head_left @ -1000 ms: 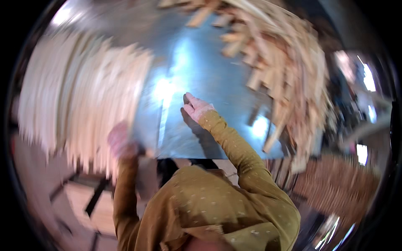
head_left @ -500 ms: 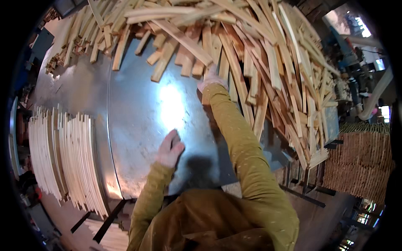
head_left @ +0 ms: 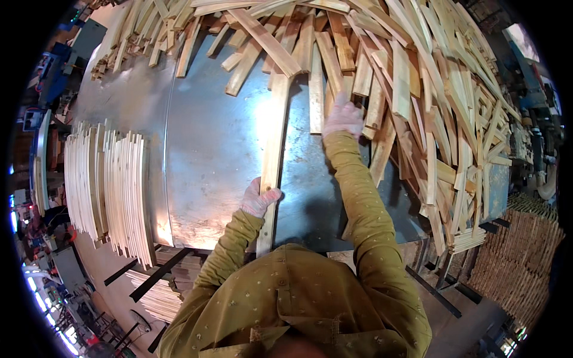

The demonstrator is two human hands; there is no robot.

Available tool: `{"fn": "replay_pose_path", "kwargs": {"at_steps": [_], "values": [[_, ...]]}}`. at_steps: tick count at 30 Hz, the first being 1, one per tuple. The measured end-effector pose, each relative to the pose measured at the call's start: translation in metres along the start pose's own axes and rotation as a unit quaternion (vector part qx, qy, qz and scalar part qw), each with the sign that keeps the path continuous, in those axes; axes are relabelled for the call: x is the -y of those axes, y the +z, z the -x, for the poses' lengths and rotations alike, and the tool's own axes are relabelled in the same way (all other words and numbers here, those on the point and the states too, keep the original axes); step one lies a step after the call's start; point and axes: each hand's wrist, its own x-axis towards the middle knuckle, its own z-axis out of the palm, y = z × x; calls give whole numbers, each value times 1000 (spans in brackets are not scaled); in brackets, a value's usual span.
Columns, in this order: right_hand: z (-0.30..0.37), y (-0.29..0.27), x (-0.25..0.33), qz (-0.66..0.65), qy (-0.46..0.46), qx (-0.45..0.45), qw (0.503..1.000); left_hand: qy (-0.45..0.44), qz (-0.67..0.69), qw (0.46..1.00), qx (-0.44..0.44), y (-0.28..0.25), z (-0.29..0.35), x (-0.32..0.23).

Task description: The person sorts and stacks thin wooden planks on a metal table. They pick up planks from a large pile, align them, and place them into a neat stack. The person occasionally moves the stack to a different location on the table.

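A long pale wooden strip (head_left: 276, 125) lies lengthwise on the metal tabletop (head_left: 206, 143), its near end close to my body. My left hand (head_left: 261, 198) is closed around that strip near this end, with the thumb over its top. Farther off and to the right, my right hand (head_left: 344, 119) grips the near end of another wooden strip (head_left: 330, 59) at the edge of a big jumbled pile of strips (head_left: 412, 77). Its fingertips are partly hidden among the wood. One slanting strip (head_left: 265, 42) rests by the far end of the strip under my left hand.
Neatly stacked strips (head_left: 125, 191) stand at the table's left side. More loose strips (head_left: 137, 30) lie at the far left. Dark metal bars (head_left: 160, 274) stick out below the table's near edge. A large stack of rough wood (head_left: 516, 262) is at the right.
A strip has come out of the pile and now lies under my left hand, which has closed on it. My right hand has shifted right to another strip. The view has tilted slightly.
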Motion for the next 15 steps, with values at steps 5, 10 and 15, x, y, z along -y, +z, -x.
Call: {"fn": "replay_pose_path", "kwargs": {"at_steps": [5,10,15], "values": [[5,-13,7,-29,32,-54,998,28,-4,979,-200,-26,9,2],[136,-39,61,-327,1,27,945,53,52,971,-227,-36,2,17],[179,33,96,-118,-321,-105,934,-76,303,945,-100,-38,-19,62]]}}
